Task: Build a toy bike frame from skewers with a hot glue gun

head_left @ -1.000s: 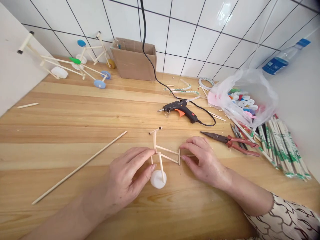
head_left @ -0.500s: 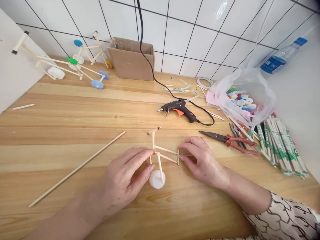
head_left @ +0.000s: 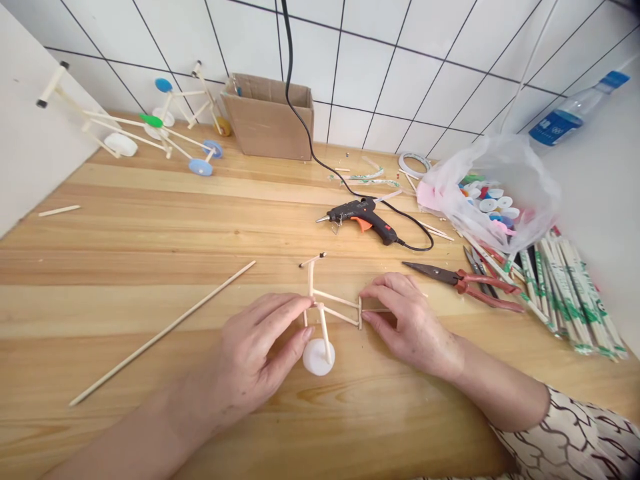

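Note:
A small tricycle-like model of wooden sticks (head_left: pixel 341 315) stands on the table in front of me. One white bottle cap (head_left: pixel 316 359) forms a wheel on its near side, and a thin handlebar stick with dark ends (head_left: pixel 312 261) tops its upright. My left hand (head_left: pixel 260 343) pinches the model's left part between thumb and fingers; the exact contact is partly hidden. On the other side, my right hand (head_left: pixel 413 327) has its thumb and fingertips closed at the short crossbar (head_left: pixel 360 313). A thin stick shows between those fingers.
A black glue gun (head_left: pixel 361 215) lies behind the model, its cord running up. Red-handled pliers (head_left: pixel 463 283) and wrapped sticks (head_left: pixel 575 293) lie right, near a plastic bag of bottle caps (head_left: pixel 530 200). A long stick (head_left: pixel 165 331), finished models (head_left: pixel 160 133) and a cardboard box (head_left: pixel 270 123) are left.
The whole view has shifted slightly, so everything appears a little further right. Both hands keep the same hold on the model.

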Demonstrator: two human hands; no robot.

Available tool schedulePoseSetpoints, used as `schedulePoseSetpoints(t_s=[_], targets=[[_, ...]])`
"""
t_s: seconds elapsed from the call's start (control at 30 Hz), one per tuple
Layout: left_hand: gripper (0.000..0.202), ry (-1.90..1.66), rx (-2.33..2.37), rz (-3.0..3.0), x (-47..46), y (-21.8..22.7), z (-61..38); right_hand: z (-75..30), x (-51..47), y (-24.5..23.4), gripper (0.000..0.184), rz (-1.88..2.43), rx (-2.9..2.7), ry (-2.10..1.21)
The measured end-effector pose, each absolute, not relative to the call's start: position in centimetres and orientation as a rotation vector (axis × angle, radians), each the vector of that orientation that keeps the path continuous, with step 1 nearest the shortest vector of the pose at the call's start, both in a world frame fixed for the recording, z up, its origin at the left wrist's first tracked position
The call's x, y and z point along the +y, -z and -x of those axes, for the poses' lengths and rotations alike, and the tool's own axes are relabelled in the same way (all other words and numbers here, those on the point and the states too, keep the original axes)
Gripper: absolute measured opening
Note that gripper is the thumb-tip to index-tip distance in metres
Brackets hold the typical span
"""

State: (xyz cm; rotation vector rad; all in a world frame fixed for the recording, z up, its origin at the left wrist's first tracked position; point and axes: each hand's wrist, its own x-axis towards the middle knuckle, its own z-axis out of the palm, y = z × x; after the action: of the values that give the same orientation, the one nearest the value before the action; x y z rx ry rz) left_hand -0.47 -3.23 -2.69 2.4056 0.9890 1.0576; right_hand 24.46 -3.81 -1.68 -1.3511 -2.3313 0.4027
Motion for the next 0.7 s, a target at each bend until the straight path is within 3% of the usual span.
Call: schedulePoseSetpoints(t_s=[0.7], targets=[[0.032, -1.032, 1.003, -2.395, -3.29, 2.64, 0.55, -24.41, -3.81, 1.59, 0.015, 1.373, -2.334, -0.415]])
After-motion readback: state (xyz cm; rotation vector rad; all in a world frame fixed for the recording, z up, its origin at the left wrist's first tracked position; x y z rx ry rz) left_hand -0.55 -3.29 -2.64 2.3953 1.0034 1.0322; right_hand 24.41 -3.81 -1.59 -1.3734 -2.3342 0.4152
